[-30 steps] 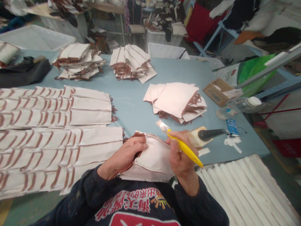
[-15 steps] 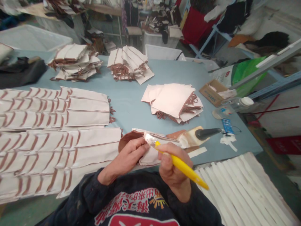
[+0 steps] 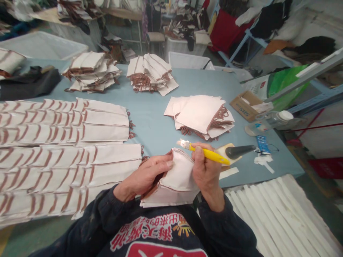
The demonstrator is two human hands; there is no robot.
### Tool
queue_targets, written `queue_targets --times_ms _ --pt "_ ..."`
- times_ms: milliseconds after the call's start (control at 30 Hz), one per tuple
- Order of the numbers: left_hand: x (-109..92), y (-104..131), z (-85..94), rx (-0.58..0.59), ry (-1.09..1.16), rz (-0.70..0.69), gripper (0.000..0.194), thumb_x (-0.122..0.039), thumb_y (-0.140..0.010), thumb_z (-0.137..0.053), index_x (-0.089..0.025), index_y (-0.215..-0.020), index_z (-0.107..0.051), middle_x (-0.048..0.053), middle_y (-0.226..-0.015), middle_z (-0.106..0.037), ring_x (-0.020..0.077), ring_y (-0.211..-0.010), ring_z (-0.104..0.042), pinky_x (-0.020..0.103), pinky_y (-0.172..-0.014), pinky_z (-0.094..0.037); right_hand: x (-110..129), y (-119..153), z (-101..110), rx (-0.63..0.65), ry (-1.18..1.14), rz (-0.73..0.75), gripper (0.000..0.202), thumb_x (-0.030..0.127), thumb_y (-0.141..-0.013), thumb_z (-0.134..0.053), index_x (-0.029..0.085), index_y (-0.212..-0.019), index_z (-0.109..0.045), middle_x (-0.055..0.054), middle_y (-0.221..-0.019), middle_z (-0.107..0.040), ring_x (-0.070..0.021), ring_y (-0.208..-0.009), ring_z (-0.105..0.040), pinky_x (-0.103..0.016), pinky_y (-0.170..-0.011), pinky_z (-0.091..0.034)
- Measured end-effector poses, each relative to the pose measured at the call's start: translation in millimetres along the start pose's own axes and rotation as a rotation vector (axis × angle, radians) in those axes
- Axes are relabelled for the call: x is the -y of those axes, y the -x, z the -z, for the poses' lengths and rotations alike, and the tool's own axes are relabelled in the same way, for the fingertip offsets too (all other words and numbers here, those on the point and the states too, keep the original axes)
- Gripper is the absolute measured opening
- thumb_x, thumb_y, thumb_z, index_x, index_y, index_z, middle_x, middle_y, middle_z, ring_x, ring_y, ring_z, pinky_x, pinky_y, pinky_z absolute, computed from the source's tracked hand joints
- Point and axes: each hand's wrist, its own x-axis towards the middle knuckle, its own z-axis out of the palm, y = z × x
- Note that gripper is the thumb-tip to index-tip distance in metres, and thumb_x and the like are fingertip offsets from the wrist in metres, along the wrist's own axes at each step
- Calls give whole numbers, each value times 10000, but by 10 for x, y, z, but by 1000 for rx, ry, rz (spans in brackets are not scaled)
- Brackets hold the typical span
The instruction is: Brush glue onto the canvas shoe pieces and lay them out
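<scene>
My right hand [image 3: 205, 167] grips a yellow-handled brush [image 3: 211, 155], its white-coated bristles pointing left above the work piece. Between my hands is a cream fabric piece [image 3: 179, 171] with brown edging, folded over and close to my body. My left hand [image 3: 146, 175] pinches its upper left corner with thumb and fingers. The fingers of my right hand also touch the piece's right edge. Just right of that hand, a dark tapered object [image 3: 239, 151] lies over a cream-coloured item that is partly hidden.
Rows of overlapping cream pieces [image 3: 107, 125] cover the left of the blue table [image 3: 150, 117]. Stacks [image 3: 200, 113] stand further back. A cardboard box [image 3: 243, 107], a clear jar [image 3: 258, 126] and white strips [image 3: 278, 210] are at the right.
The brush has lifted off the fabric and swung to a flatter angle. The fabric piece has been raised and turned between my hands, and its cream face now shows.
</scene>
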Motion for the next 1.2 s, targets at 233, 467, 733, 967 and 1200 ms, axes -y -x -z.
queue_targets --times_ms 233,467,733,967,1200 --pt "8 160 220 0 -519 -125 366 -524 -984 -676 -184 -963 -810 56 -961 -780 245 -949 -667 313 -872 -520 -108 -78 147 -51 -26 -156 450 526 -1136 -448 187 -1012 -718 29 -619 -604 -172 -553 -619 -307 -609 -526" --pt "196 157 103 -18 -743 -225 261 -333 -1017 -569 -177 -847 -691 -10 -746 -613 151 -695 -508 262 -673 -391 -348 -17 -33 2 -57 -279 477 554 -1109 -446 181 -1007 -727 19 -631 -608 -182 -573 -611 -320 -627 -513" --pt "305 68 78 42 -846 -175 335 -386 -1071 -508 -197 -827 -638 7 -787 -636 179 -749 -578 266 -706 -427 -704 356 314 -164 -69 -446 507 631 -1077 -488 181 -963 -695 -1 -682 -657 -176 -616 -651 -300 -617 -542" --pt "598 -114 275 -22 -1084 -408 234 -319 -1080 -563 -240 -913 -707 35 -948 -771 222 -886 -711 275 -867 -536 -1256 651 1183 -521 98 -620 564 669 -1062 -480 149 -943 -662 48 -567 -555 -123 -419 -434 -254 -430 -368" --pt "596 -272 240 -110 -1387 -751 204 -300 -1098 -528 -249 -999 -699 66 -1025 -778 256 -976 -743 342 -922 -578 -1617 824 983 -365 150 -678 657 755 -1029 -443 187 -792 -672 -37 -631 -665 -205 -608 -644 -334 -669 -533"
